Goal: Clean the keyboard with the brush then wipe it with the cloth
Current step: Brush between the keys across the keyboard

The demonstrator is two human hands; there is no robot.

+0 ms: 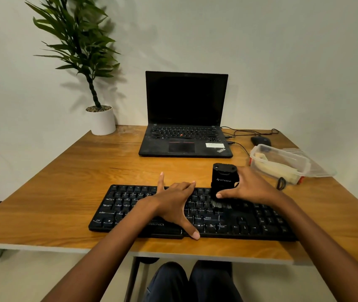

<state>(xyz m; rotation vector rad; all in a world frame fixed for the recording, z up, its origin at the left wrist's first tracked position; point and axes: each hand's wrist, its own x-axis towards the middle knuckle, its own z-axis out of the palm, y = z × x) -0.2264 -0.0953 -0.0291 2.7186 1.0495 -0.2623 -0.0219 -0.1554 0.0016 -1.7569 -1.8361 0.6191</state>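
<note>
Lengthwise, the black keyboard is lying left to right along the near edge of the desk. The brush is standing upright on it, bristles pressing into keys just right of centre. The right hand is gripping the brush body, thumb and fingers curled round it. The left hand is lying spread flat on the middle keys, holding nothing. Far right, a clear plastic container is holding something pale, possibly the cloth.

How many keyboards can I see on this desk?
2. The black Zebronics keyboard lies at the near edge of the desk, under the left hand and the brush held by the right hand. The other is built into the open ThinkPad laptop behind it.
</note>
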